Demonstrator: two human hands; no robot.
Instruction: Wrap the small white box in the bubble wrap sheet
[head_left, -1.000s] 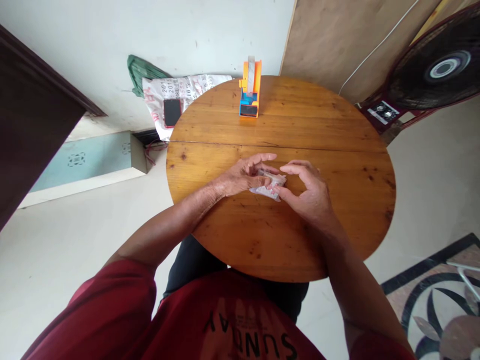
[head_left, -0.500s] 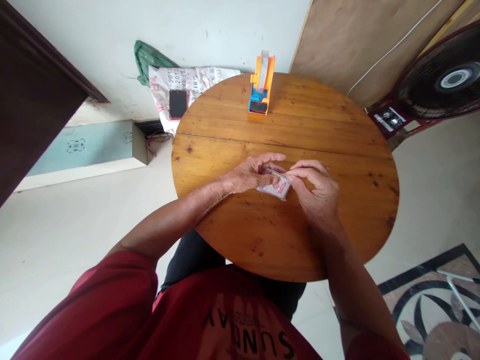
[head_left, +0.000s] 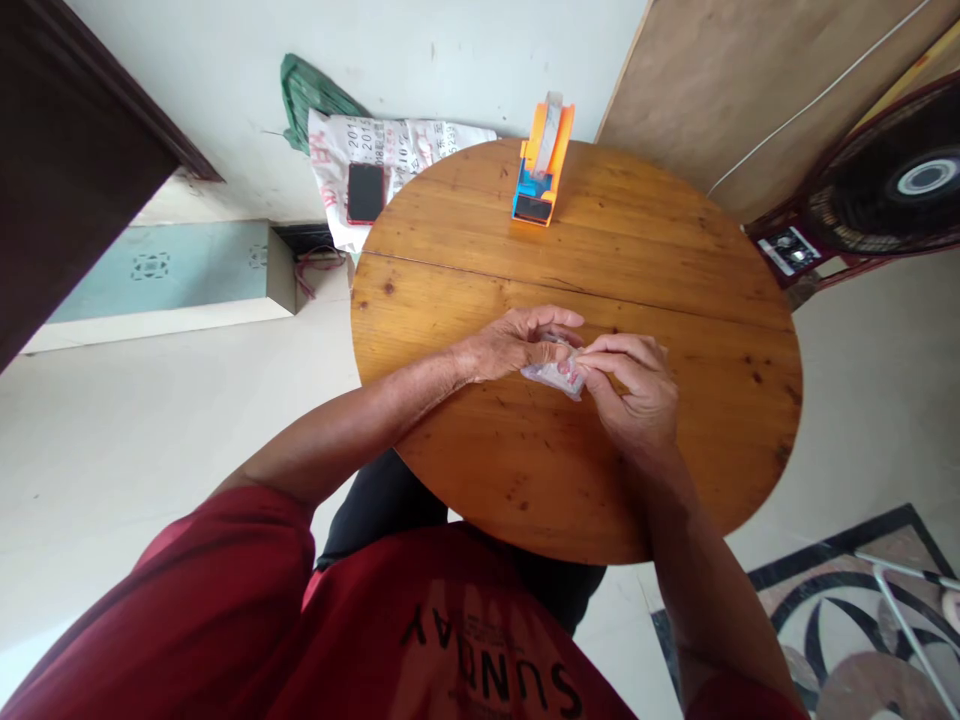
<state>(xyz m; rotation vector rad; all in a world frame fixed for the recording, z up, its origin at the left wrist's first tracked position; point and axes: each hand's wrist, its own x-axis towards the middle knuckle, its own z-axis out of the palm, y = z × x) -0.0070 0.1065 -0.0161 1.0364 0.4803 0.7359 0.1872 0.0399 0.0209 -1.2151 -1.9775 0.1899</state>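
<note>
Both my hands meet at the middle of a round wooden table (head_left: 675,260). Between them lies a small clear plastic packet (head_left: 553,374) with red print, resting on the wood. My left hand (head_left: 517,345) curls over the packet's left end, fingers bent and pinching it. My right hand (head_left: 634,385) grips the packet's right end with thumb and fingertips pressed together. Most of the packet is hidden under the fingers.
An orange and blue tape dispenser (head_left: 541,170) stands at the table's far edge. Beyond the table a printed white sack (head_left: 390,150) carries a dark phone (head_left: 366,192), beside a green bag (head_left: 311,95). A floor fan (head_left: 896,185) stands at the right.
My hands have drawn closer together over the packet, covering more of it. The camera view has shifted slightly, so the table and dispenser sit further right in the frame.
</note>
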